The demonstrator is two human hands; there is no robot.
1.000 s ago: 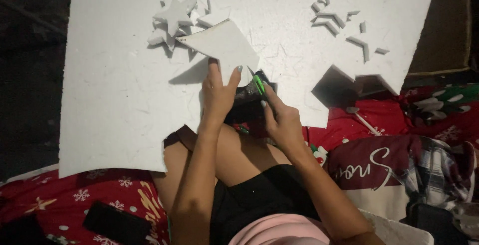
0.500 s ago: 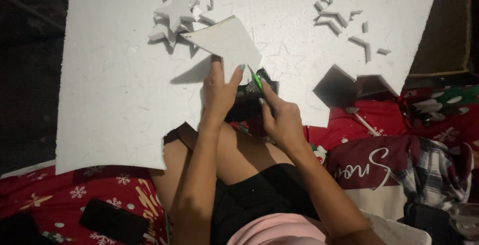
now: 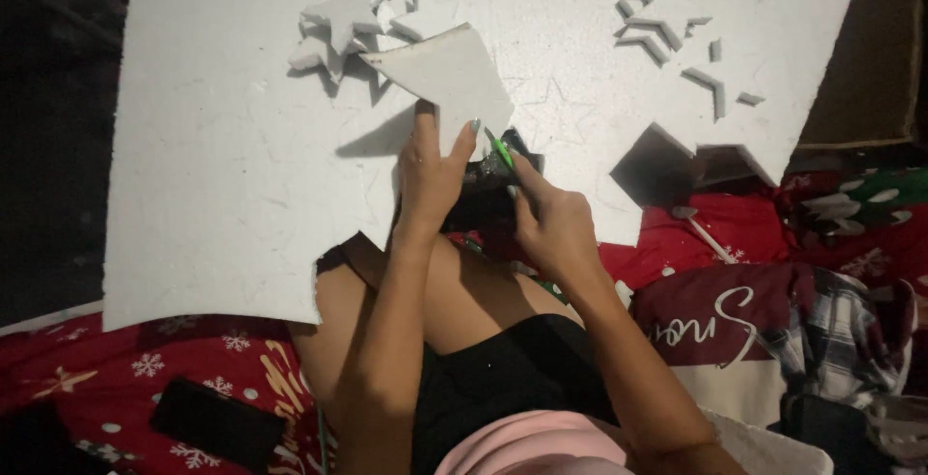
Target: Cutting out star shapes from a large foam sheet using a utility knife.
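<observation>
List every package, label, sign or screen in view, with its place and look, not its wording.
Dark phone: flat black rectangle, screen unlit, lying on the red snowflake cloth at lower left.
Dark red fabric: white cursive lettering, lower right, beside plaid cloth.
No packages or signs show.

Green cutter now more upright beside the slightly higher-lifted foam piece.

**Home setting, floor-level craft spot**

Seated on red snowflake-print bedding; plaid cloth and dark phone alongside. Large white foam sheet across lap, cut foam stars on top. Dim, domestic.
</observation>
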